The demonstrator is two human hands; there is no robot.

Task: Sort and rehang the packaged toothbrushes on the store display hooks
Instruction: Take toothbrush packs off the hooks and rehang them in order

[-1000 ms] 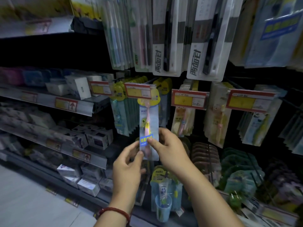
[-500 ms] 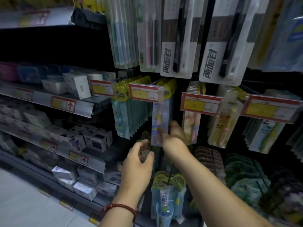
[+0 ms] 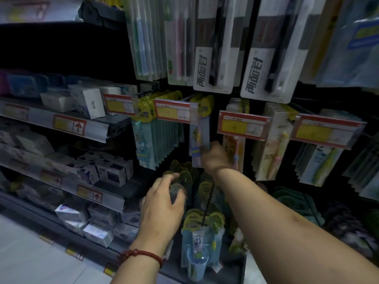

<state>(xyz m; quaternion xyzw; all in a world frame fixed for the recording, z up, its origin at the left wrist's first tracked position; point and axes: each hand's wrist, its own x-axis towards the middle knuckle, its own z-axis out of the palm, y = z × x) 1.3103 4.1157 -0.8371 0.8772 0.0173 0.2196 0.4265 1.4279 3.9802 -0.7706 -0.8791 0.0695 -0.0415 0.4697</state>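
Observation:
A child's toothbrush pack with a yellow top and clear blue card hangs on a hook behind a red and yellow price tag. My right hand reaches deep between the rows and pinches the pack's lower edge. To its left hangs a dense row of similar teal packs. My left hand, with a red bead bracelet at the wrist, sits lower, its curled fingers on the yellow-green tops of packs on a lower hook; whether it grips one is unclear.
More toothbrush packs hang right of my right hand behind a price tag. Large white packs hang above. Shelves of boxed goods run along the left. A toothbrush set with a cup hangs below my arms.
My right hand pushed the pack from in front of the price tag back onto the hook behind it. My left hand let go of the pack and dropped to the lower row.

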